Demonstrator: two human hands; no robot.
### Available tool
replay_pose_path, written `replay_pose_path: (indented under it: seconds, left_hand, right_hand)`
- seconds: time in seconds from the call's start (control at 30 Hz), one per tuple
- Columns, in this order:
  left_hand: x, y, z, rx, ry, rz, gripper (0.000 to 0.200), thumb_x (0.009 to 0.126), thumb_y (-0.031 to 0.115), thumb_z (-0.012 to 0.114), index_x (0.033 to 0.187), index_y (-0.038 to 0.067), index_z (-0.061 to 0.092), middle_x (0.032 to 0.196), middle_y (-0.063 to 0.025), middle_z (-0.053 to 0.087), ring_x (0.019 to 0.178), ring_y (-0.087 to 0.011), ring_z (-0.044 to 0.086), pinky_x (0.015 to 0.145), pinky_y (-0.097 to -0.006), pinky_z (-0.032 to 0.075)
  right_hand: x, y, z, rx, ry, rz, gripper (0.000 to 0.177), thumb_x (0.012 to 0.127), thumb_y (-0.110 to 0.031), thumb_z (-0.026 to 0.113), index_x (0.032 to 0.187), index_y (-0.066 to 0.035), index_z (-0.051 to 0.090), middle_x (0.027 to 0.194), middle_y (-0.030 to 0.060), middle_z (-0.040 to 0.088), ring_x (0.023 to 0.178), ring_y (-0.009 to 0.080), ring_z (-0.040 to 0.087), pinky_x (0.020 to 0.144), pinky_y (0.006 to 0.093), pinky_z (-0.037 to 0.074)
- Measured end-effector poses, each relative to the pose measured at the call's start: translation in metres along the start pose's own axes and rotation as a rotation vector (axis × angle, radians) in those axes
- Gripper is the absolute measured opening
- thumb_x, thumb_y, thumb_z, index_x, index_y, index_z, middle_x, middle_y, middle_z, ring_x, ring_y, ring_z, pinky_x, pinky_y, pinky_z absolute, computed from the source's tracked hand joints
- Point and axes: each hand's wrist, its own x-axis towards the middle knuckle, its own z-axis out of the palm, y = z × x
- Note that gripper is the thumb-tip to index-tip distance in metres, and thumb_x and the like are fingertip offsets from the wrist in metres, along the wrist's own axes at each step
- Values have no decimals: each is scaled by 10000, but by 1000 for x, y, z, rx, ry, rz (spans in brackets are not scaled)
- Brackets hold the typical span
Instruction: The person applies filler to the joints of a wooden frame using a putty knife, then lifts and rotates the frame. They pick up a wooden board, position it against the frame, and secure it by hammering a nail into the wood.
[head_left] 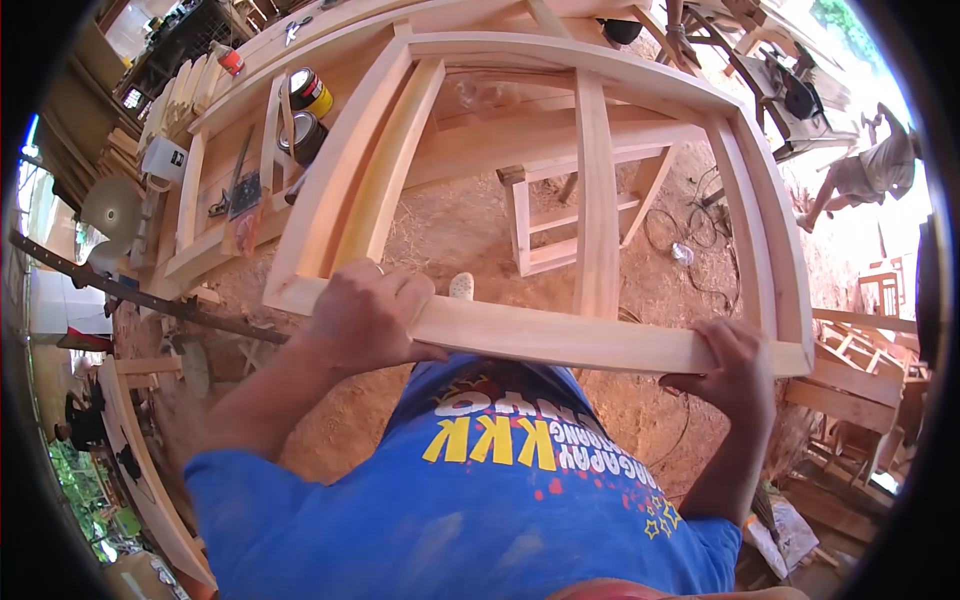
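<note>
A large pale wooden frame [530, 328] with a middle bar [597, 200] is held in front of my blue shirt. My left hand [365, 310] wraps over its near rail towards the left corner, fingers on top and thumb below. Close to the right corner, my right hand [728, 365] grips the same rail, with the thumb under its edge. The frame's far side lies over the wooden workbench [470, 155]. Parts of the fingers on both hands are hidden behind the rail.
Two cans, one with a yellow and red label [310, 92], stand on the bench at the left. A wooden stool [545, 250] sits on the dirt floor beyond the frame. Cables [690, 225] lie to its right. Another person [870, 175] is at the far right.
</note>
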Motion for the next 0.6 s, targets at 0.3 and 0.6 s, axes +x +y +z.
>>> replay_pose_path:
  seconds: [0.3,0.6]
  left_hand:
    - [83,-6,-145,-147,-123,48,744,459,604,979,791,32,637,723,-139,642,700,-311,690,649,-378,518]
    - [204,-105,-267,-79,-322,-97,526,694,391,957,979,17,721,879,-24,726,798,-127,674,733,-308,547]
  right_hand:
    - [18,-23,-82,-306,573,-247,831,609,-385,913,1310,-32,638,1317,206,664,1242,394,619,1017,509,509]
    - [164,-11,-133,-954,838,-298,601,864,-142,757,1442,-112,595,1434,100,637,1344,321,586,1168,470,440]
